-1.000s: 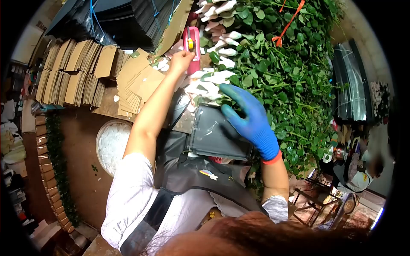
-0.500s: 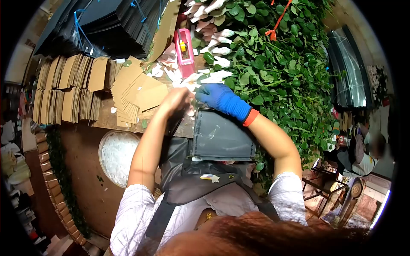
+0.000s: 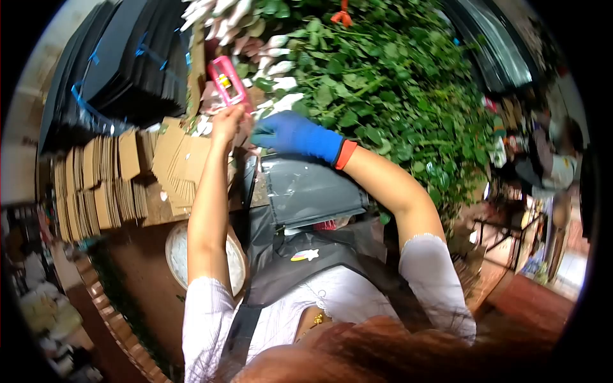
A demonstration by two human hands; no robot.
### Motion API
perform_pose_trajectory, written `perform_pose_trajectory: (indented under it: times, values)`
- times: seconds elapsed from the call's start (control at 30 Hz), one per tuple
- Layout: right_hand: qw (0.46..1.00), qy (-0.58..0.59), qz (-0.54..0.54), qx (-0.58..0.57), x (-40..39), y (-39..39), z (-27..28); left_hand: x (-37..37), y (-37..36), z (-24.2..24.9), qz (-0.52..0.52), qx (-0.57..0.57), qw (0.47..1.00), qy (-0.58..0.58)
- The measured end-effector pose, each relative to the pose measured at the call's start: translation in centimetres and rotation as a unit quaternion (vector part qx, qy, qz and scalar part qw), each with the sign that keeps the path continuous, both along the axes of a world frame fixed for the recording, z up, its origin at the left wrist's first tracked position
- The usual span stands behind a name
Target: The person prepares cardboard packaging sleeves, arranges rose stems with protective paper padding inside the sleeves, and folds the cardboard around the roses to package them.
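My bare left hand (image 3: 228, 121) is at the near end of a pink tape dispenser (image 3: 227, 82) with a yellow core. Its fingers are pinched together; whatever is between them is too small to make out. To its right, my right hand (image 3: 290, 134) wears a blue knit glove with an orange cuff. Motion blurs its fingers, so any hold is hidden. Just below the glove lies a dark grey plastic-covered board (image 3: 313, 188), close to my apron. White-wrapped flower heads (image 3: 281, 67) with leafy green stems (image 3: 383, 83) lie beyond the glove.
Stacked cardboard pieces (image 3: 96, 163) stand at left, with loose cardboard sheets (image 3: 182, 159) beside my left forearm. Bundled black sheets (image 3: 134, 60) rise behind them. A round tub of white pieces (image 3: 236, 262) sits below the table edge. Another person (image 3: 549, 153) is at far right.
The view has turned, shifting the table things leftward. My left hand has moved up to the dispenser's near end, and its fingers have closed. The gloved hand has stayed near it.
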State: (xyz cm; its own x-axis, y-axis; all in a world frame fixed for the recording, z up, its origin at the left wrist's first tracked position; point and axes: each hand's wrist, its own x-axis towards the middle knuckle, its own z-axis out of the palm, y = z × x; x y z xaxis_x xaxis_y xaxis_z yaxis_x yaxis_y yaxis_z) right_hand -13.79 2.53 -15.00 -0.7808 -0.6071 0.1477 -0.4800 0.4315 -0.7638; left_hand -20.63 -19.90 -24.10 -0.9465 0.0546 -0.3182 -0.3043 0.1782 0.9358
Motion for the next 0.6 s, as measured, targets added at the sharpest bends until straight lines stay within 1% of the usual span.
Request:
perform_pose_trajectory:
  times: [0.03, 0.07, 0.1, 0.13, 0.17, 0.2, 0.23, 0.27, 0.3, 0.37, 0.43, 0.47, 0.5, 0.57, 0.6]
  values:
    - [0.994, 0.038, -0.037, -0.097, 1.2, 0.4, 0.8, 1.7, 1.6, 3.7, 0.008, 0.034, 0.995, 0.097]
    - [0.988, -0.079, -0.035, -0.129, 3.3, 1.4, 3.5, 2.6, 2.9, 5.7, -0.012, 0.092, 0.986, 0.136]
    - [0.967, -0.196, -0.028, -0.16, 5.8, 2.6, 6.7, 3.6, 3.9, 7.4, -0.027, 0.15, 0.973, 0.171]
    - [0.922, -0.336, 0.015, -0.191, 8.1, 4.1, 8.4, 4.7, 5.2, 9.6, -0.106, 0.1, 0.959, 0.242]
    - [0.926, -0.315, 0.014, -0.206, 10.9, 5.5, 10.1, 6.1, 6.6, 11.9, -0.182, 0.048, 0.932, 0.31]
    - [0.929, -0.342, 0.02, -0.139, 12.5, 7.1, 12.2, 8.0, 8.5, 14.3, -0.237, -0.087, 0.9, 0.355]
    - [0.925, -0.323, 0.003, -0.198, 14.3, 8.6, 10.9, 9.4, 10.6, 15.1, -0.259, -0.166, 0.853, 0.421]
    - [0.919, -0.3, -0.01, -0.254, 16.1, 10.1, 9.5, 10.3, 12.6, 14.8, -0.278, -0.225, 0.808, 0.467]
    - [0.879, -0.337, -0.023, -0.336, 17.4, 11.5, 8.0, 11.4, 14.8, 13.8, -0.268, -0.25, 0.779, 0.509]
    - [0.865, -0.326, -0.113, -0.365, 20.1, 14.1, 6.5, 12.8, 18.6, 12.5, -0.261, -0.308, 0.727, 0.556]
    - [0.771, -0.386, -0.227, -0.453, 22.7, 15.1, 3.5, 13.6, 21.7, 10.1, -0.263, -0.38, 0.695, 0.55]
    - [0.712, -0.412, -0.281, -0.494, 24.2, 15.4, 1.7, 13.9, 22.7, 9.8, -0.303, -0.449, 0.655, 0.526]
    - [0.731, -0.403, -0.279, -0.475, 25.6, 15.6, 0.2, 13.9, 23.7, 7.7, -0.281, -0.475, 0.634, 0.542]
    - [0.769, -0.384, -0.27, -0.434, 27.7, 15.8, -3.0, 14.1, 24.4, 7.7, -0.277, -0.479, 0.66, 0.508]
    - [0.78, -0.387, -0.221, -0.44, 28.5, 15.9, -5.2, 13.8, 24.2, 7.0, -0.266, -0.447, 0.682, 0.513]
